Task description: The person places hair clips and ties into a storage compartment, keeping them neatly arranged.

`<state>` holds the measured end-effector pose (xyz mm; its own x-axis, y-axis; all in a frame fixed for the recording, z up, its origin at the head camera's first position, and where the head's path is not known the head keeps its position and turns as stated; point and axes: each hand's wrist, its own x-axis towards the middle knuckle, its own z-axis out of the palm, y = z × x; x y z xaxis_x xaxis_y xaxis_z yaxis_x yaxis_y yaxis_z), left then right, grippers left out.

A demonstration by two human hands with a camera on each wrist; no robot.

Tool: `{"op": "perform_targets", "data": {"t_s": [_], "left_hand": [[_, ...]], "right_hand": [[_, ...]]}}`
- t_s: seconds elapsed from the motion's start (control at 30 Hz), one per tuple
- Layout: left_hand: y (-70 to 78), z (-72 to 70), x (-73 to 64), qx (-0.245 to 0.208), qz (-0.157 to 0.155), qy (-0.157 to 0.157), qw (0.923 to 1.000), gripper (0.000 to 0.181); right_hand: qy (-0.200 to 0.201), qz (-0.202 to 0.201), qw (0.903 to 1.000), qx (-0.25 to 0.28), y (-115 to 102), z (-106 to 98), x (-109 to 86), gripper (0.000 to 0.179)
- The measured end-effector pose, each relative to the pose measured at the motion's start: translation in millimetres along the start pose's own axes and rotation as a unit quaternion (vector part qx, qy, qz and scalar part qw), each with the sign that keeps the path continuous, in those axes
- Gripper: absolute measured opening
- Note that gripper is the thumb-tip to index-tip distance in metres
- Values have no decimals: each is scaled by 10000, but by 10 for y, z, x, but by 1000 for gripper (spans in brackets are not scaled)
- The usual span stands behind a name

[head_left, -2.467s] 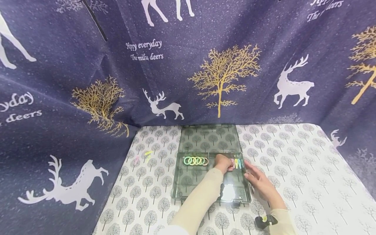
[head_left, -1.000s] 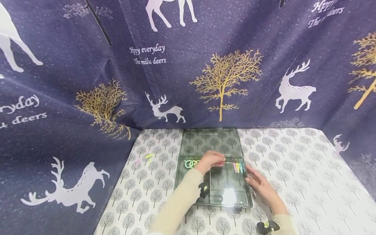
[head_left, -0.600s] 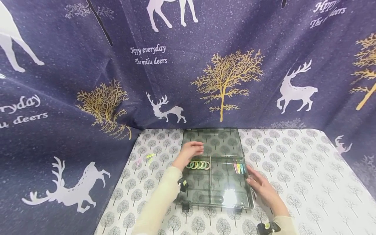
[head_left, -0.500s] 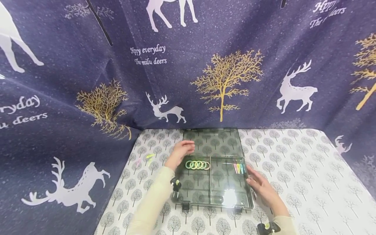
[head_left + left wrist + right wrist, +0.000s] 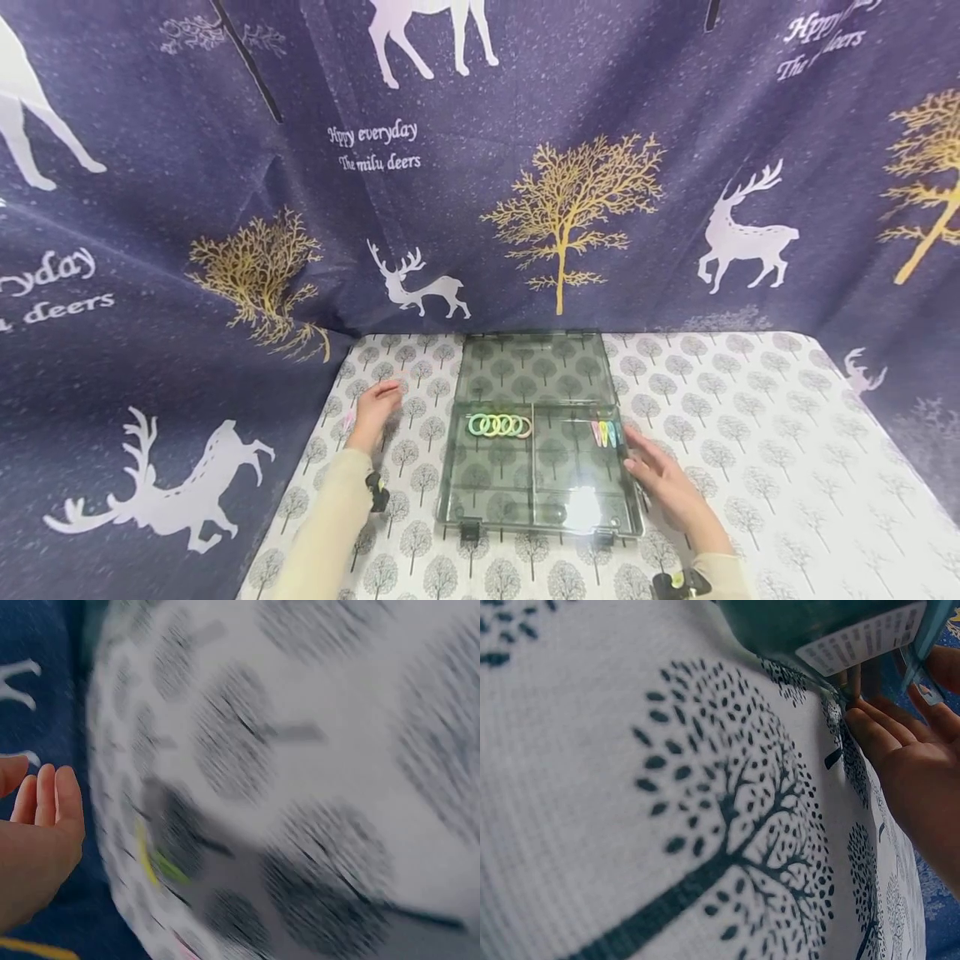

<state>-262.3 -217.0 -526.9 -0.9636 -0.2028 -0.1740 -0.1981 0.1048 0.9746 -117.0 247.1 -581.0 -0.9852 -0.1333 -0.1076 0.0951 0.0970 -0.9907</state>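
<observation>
My left hand (image 5: 375,412) hovers over the left of the table with loosely bent fingers and nothing between them. Close by, yellow-green hair clips (image 5: 169,866) lie on the cloth in the left wrist view; in the head view that hand covers them. A pink clip (image 5: 348,419) lies just left of it. My right hand (image 5: 667,483) rests its fingers against the right wall of a transparent dark-green box (image 5: 487,527). Inside, overlapping green, yellow and pinkish rings (image 5: 498,426) lie in the upper left compartment. Pink, yellow and blue hair clips (image 5: 603,433) line the upper right.
The box's lid (image 5: 534,367) lies folded back towards the curtain (image 5: 450,208), which hangs behind and to the left of the table. A thin divider (image 5: 533,467) splits the box lengthwise. White cloth (image 5: 750,417) with tree prints covers the table.
My left hand has left the clips in the right compartment and swung left across the box to the loose clips on the table. My right hand has stayed at the box's right wall.
</observation>
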Motion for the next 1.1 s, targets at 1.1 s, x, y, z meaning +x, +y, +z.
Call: {"op": "perform_targets", "data": {"t_s": [1.1], "left_hand": [[-471,-352,-41,2193,306,1365,9656,25]], "right_hand": [[52,5,10000,-56,-18,10,-14,62]]}}
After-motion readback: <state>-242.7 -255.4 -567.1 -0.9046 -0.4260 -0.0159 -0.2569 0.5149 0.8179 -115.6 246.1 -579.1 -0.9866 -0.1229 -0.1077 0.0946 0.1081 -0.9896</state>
